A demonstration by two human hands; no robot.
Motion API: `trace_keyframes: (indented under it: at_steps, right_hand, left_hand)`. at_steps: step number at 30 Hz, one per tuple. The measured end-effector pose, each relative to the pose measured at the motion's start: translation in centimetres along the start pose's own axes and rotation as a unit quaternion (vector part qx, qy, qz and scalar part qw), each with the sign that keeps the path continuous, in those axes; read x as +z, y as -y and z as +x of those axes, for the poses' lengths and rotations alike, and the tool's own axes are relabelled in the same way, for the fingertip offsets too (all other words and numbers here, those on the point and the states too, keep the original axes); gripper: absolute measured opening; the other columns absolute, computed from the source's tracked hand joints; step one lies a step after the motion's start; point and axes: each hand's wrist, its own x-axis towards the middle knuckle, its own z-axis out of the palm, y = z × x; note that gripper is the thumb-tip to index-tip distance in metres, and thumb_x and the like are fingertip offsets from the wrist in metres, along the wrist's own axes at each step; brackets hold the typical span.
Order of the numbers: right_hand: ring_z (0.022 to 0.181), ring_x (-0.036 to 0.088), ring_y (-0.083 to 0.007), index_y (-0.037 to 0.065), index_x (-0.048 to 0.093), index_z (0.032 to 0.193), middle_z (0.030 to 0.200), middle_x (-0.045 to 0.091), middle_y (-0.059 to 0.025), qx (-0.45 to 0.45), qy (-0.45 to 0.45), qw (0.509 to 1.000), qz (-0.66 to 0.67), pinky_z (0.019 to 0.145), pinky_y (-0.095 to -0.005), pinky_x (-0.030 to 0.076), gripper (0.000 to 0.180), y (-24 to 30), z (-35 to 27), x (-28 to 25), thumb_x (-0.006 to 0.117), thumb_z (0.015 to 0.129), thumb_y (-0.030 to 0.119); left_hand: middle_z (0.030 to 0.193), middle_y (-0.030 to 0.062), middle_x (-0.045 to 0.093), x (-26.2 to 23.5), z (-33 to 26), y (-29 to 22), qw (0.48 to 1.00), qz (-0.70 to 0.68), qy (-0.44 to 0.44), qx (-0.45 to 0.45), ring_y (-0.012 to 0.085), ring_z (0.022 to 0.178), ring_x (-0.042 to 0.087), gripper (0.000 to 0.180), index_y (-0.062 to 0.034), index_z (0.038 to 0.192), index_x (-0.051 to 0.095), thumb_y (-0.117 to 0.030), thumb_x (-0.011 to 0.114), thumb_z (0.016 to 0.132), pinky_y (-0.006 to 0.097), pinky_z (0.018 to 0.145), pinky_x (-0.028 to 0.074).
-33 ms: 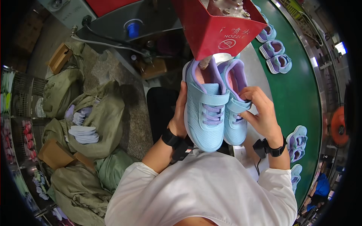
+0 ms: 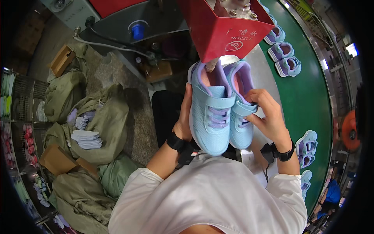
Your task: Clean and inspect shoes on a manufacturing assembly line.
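At chest height, the left hand (image 2: 182,126) grips the side of a light-blue shoe (image 2: 210,113), fingers curled behind it, while the right hand (image 2: 269,117) closes around its twin (image 2: 240,105) held alongside. Just above them hangs a red box-shaped hood (image 2: 224,35) bearing a white round label. Beyond, more shoes (image 2: 283,50) lie on a green belt (image 2: 315,97). Left, sacks (image 2: 105,117) hold white insoles (image 2: 86,138).

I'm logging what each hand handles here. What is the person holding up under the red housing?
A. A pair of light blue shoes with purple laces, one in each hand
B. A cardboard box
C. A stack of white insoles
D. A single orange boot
A: the left hand grips one light blue shoe and the right hand the other shoe, side by side below the red housing.
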Motion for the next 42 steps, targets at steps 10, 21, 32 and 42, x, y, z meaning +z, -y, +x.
trace_keyframes:
  at_steps: [10,21,32,42]
  right_hand:
    - [0.077,0.059,-0.0187,0.003,0.061,0.116,0.117,0.053,-0.0101,-0.007,-0.017,0.995,0.093,0.070,-0.0323,0.051,0.041,1.0,3.9,5.3,0.076,0.078,0.001]
    - [0.096,0.060,-0.0292,0.002,0.060,0.113,0.114,0.051,-0.0128,-0.040,0.003,0.995,0.090,0.082,-0.0375,0.053,0.039,3.9,4.1,3.1,0.076,0.078,0.004]
    - [0.096,0.065,-0.0286,0.008,0.067,0.116,0.108,0.063,-0.0098,0.000,0.087,0.996,-0.001,0.073,-0.0392,0.054,0.028,-0.1,4.8,2.1,0.063,0.088,0.015]
    - [0.070,0.062,-0.0235,0.011,0.065,0.080,0.078,0.060,-0.0055,0.037,-0.017,0.948,-0.315,0.063,-0.0362,0.049,0.009,-4.7,-3.6,-5.0,0.067,0.074,0.017]
  left_hand:
    - [0.119,0.0092,0.065,-3.7,-1.0,-5.2,0.995,-0.086,-0.016,0.045,0.0213,0.102,0.065,0.068,-0.0079,0.134,0.052,-0.064,0.038,0.098,0.036,0.090,0.053]
    - [0.110,0.0078,0.068,-2.2,-1.5,-6.0,0.991,-0.029,-0.105,0.075,0.0215,0.092,0.068,0.066,-0.0097,0.128,0.056,-0.066,0.041,0.096,0.035,0.080,0.058]
    - [0.123,0.0107,0.064,-1.2,-2.8,-3.2,0.991,-0.085,-0.106,-0.005,0.0242,0.108,0.064,0.061,-0.0080,0.133,0.054,-0.058,0.041,0.100,0.038,0.096,0.052]
    - [0.155,0.0161,0.035,-1.7,3.7,2.1,0.923,-0.274,0.086,-0.256,0.0337,0.141,0.037,0.105,-0.0073,0.155,0.023,-0.085,0.027,0.085,0.055,0.114,0.030]
